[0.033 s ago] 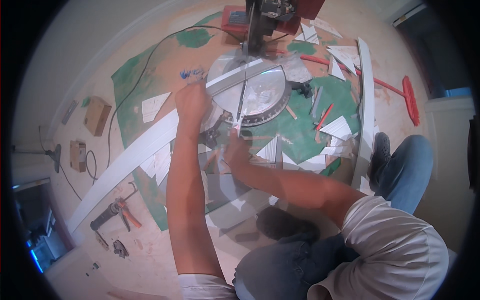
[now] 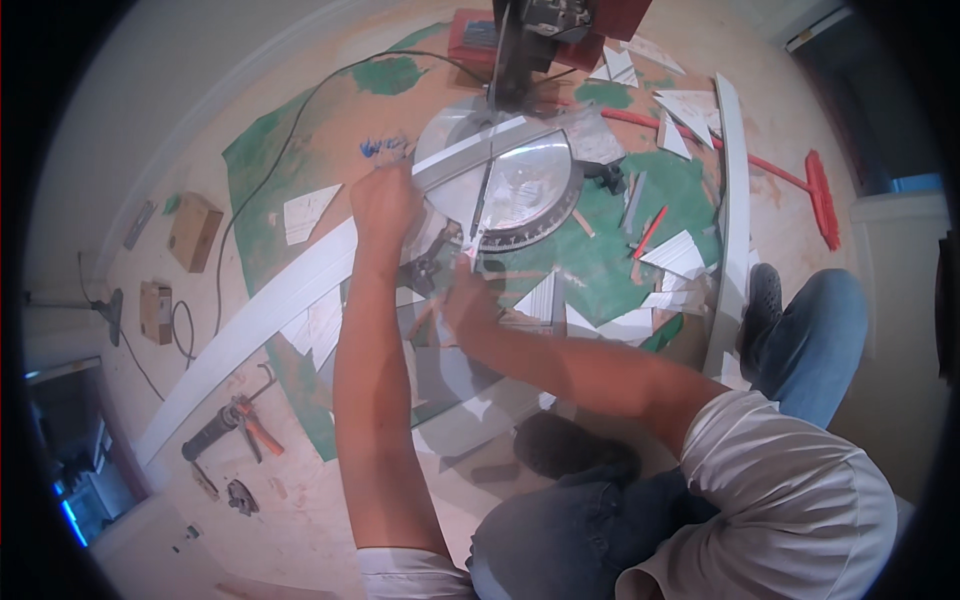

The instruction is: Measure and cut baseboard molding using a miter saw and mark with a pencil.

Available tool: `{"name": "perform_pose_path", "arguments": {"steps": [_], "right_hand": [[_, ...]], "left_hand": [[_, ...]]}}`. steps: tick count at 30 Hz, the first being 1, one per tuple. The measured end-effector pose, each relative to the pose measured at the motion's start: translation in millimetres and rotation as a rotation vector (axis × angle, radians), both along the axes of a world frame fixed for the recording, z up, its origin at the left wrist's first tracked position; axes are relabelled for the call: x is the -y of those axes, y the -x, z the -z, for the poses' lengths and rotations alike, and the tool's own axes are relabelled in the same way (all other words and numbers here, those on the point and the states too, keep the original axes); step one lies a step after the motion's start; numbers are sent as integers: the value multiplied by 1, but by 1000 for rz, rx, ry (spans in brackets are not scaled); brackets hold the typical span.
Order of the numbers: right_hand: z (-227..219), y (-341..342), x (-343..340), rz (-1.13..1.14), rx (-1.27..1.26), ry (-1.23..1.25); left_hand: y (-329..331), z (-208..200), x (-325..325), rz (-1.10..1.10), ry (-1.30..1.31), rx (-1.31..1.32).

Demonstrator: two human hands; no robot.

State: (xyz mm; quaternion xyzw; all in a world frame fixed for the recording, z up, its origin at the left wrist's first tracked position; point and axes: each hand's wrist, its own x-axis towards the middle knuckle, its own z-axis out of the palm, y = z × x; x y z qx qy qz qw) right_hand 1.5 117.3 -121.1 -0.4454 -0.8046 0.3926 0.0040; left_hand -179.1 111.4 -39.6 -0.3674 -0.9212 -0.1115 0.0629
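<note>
A long white trim board [image 2: 270, 285] runs from the lower left onto the round metal table [image 2: 525, 185] of a miter saw. My left hand [image 2: 386, 205] is closed round the board just left of this table. Below the table's front edge, my right hand [image 2: 466, 305] is closed on the saw's front table handle [image 2: 470, 247], mostly hiding it. The saw head [image 2: 515, 55] is raised at the far side, above the table. A black clamp-like knob [image 2: 603, 177] sits at the table's right.
A green floor sheet [image 2: 600, 260] holds white trim offcuts [image 2: 675, 255] and a red pencil-like stick [image 2: 650, 232]. Another long white board [image 2: 733, 180] lies at right, near a red broom [image 2: 822, 200]. A caulking gun [image 2: 235, 425], cardboard boxes [image 2: 195, 232] and a cord [image 2: 285, 145] are at left.
My right hand has shifted slightly left, and the table's slot and front handle have swung left with it. My left hand and the board stay put.
</note>
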Motion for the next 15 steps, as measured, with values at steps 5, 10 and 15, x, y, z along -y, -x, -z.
{"name": "perform_pose_path", "arguments": {"steps": [5,10,15], "right_hand": [[-12,11,2,413,-221,822],[-33,-8,-16,339,-209,685],[5,-26,-45,380,-182,976]], "left_hand": [[-2,-5,2,41,-62,-40],[-9,-13,-2,14,12,28],[-17,-14,-7,-16,40,32]]}}
